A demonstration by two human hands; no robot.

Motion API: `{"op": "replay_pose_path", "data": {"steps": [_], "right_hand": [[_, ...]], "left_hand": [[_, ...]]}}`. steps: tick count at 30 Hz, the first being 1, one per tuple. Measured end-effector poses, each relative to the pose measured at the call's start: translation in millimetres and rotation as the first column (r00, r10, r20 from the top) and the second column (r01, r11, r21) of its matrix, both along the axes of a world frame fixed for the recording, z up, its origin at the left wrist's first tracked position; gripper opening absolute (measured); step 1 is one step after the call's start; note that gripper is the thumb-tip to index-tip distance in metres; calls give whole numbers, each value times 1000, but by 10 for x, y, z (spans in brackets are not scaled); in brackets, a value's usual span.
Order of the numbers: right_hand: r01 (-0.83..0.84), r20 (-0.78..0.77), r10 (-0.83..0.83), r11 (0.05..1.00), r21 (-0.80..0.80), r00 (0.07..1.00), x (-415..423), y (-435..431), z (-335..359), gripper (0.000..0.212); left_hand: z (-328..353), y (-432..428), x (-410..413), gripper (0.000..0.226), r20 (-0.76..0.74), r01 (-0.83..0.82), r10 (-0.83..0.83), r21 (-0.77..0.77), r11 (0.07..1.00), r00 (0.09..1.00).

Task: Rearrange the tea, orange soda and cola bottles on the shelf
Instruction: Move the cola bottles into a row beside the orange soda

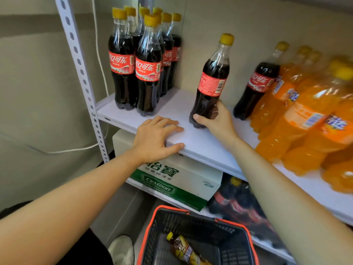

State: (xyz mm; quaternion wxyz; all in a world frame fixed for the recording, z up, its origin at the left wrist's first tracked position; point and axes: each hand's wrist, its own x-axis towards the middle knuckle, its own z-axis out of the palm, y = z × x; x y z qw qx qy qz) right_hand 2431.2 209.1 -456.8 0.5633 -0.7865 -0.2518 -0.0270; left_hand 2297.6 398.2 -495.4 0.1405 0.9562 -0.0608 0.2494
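My right hand (219,121) grips the lower body of a cola bottle (211,81) with a yellow cap, tilted slightly over the white shelf (200,142). My left hand (156,138) rests flat on the shelf's front edge, fingers spread, holding nothing. Several cola bottles (141,60) stand grouped at the back left of the shelf. One more cola bottle (257,81) stands to the right, touching a row of orange soda bottles (305,115). A tea bottle (183,249) lies in the basket below.
A black basket with an orange rim (193,213) sits on the floor under my arms. On the lower shelf are a green and white water carton (177,180) and a pack of cola bottles (238,203). A perforated white upright (82,73) bounds the shelf's left side.
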Motion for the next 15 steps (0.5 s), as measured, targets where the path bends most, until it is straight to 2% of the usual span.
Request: {"op": "replay_pose_path", "data": {"steps": [2, 4, 8, 11, 15], "right_hand": [[-20, -30, 20, 1000, 1, 999, -248, -230, 27, 51], [-27, -64, 27, 1000, 0, 998, -505, -438, 64, 48], [11, -114, -8, 999, 32, 993, -1031, -822, 94, 44], [30, -145, -18, 996, 81, 989, -1423, -1037, 112, 44], [2, -195, 17, 995, 97, 981, -1819, -1217, -12, 44]], "left_hand": [[77, -52, -13, 61, -54, -28, 24, -89, 996, 998], [145, -122, -39, 50, -74, -46, 29, -249, 967, 997], [253, -394, -185, 30, -97, -18, -45, -569, 822, 994], [408, -664, -321, 30, -82, 55, -191, -783, 619, 978], [609, -1024, -488, 44, -63, 57, -419, -961, 269, 906]]}}
